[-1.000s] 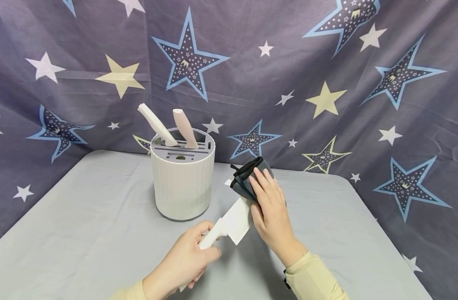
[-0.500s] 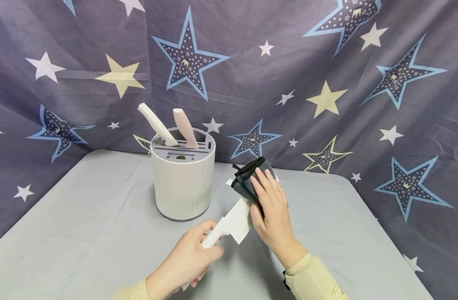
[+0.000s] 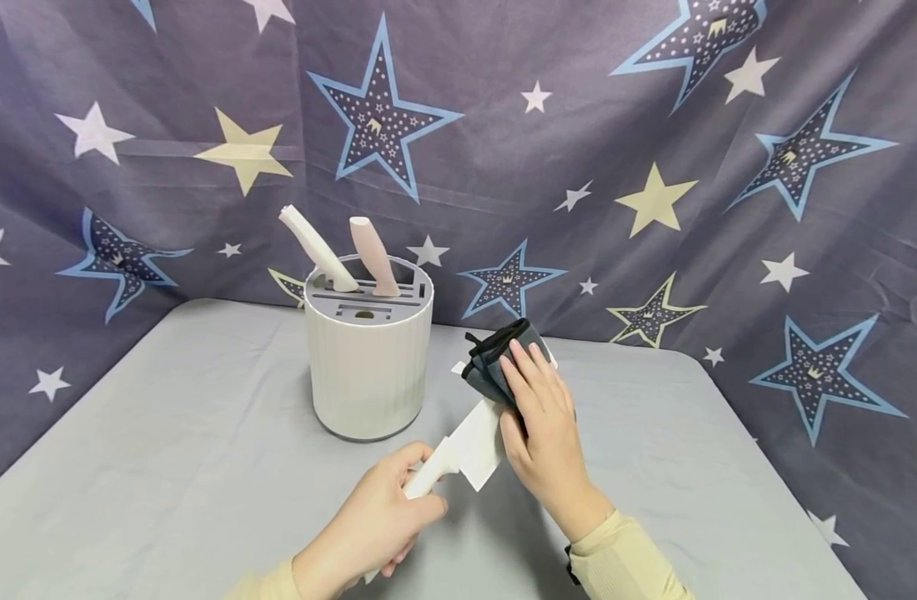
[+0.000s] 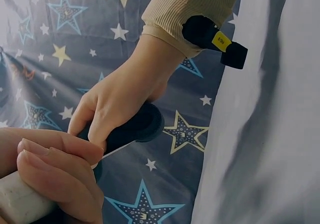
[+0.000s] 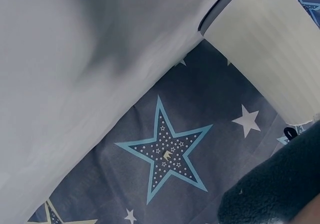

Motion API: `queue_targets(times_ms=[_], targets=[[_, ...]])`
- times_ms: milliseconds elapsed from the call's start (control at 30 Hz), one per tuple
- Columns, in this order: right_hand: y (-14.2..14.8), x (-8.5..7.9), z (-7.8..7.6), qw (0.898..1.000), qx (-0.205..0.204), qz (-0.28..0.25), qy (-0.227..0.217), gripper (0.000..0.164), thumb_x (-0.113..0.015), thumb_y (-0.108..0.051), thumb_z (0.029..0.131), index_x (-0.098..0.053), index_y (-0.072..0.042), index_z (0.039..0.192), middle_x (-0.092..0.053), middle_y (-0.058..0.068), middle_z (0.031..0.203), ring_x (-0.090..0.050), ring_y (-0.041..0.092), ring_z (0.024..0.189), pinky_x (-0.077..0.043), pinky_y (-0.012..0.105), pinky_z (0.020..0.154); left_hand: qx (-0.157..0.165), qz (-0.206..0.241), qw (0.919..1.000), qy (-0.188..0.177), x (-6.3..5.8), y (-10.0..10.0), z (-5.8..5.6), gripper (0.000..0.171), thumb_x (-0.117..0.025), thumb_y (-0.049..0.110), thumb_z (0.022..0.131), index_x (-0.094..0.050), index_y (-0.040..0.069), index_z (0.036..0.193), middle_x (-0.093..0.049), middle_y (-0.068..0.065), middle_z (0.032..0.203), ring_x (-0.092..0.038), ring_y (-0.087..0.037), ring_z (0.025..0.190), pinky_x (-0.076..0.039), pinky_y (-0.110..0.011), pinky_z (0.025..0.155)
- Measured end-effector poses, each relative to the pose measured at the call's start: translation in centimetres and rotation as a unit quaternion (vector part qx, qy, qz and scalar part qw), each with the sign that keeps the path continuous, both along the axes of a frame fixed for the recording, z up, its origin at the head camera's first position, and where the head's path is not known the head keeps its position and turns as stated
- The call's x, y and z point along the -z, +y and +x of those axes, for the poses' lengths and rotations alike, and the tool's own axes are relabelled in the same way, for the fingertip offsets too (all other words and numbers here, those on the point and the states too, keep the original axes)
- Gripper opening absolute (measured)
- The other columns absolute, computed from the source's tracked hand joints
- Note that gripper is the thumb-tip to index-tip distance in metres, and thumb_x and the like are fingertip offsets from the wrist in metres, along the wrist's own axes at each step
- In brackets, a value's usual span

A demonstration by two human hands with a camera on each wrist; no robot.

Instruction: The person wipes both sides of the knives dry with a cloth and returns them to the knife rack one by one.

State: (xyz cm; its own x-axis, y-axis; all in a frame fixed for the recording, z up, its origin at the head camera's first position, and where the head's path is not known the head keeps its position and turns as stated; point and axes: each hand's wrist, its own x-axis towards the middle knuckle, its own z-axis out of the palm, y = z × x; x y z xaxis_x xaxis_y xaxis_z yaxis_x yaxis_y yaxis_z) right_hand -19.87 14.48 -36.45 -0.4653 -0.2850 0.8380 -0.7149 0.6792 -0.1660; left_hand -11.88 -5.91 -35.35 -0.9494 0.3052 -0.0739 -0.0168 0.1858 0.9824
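Note:
My left hand (image 3: 376,521) grips the white handle (image 3: 431,471) of a wide-bladed kitchen knife, a cleaver in shape. Its white blade (image 3: 479,442) points up and to the right, above the table. A folded dark blue-grey cloth (image 3: 496,367) with black edging wraps over the far part of the blade, hiding most of it. My right hand (image 3: 541,417) holds this cloth against the blade, fingers laid over it. In the left wrist view, thumb and fingers of the right hand (image 4: 117,101) pinch the cloth (image 4: 142,124) around the blade. The right wrist view catches the cloth (image 5: 275,184) at lower right.
A round, ribbed off-white knife block (image 3: 368,375) stands left of the cloth. A white handle (image 3: 319,250) and a pink handle (image 3: 374,257) stick up from its slotted grey top. The table (image 3: 203,467) has a light grey cover. Star-printed fabric (image 3: 458,150) hangs behind it.
My left hand and the knife have shifted very slightly to the right. Both hands keep their hold, and the cloth stays over the far part of the blade.

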Motion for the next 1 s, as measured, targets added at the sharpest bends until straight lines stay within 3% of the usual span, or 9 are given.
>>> queue_targets(times_ms=[1000], targets=[[-0.90, 0.26, 0.68, 1.000, -0.010, -0.004, 0.017, 0.053, -0.055, -0.002, 0.083, -0.057, -0.004, 0.136, -0.052, 0.014, 0.146, -0.042, 0.037, 0.139, -0.031, 0.056, 0.111, 0.000, -0.005, 1.0000, 0.000, -0.06, -0.02, -0.39, 0.023, -0.061, 0.004, 0.081, -0.053, 0.007, 0.102, -0.047, 0.000, 0.049, -0.038, -0.007, 0.030, -0.033, -0.027, 0.026]])
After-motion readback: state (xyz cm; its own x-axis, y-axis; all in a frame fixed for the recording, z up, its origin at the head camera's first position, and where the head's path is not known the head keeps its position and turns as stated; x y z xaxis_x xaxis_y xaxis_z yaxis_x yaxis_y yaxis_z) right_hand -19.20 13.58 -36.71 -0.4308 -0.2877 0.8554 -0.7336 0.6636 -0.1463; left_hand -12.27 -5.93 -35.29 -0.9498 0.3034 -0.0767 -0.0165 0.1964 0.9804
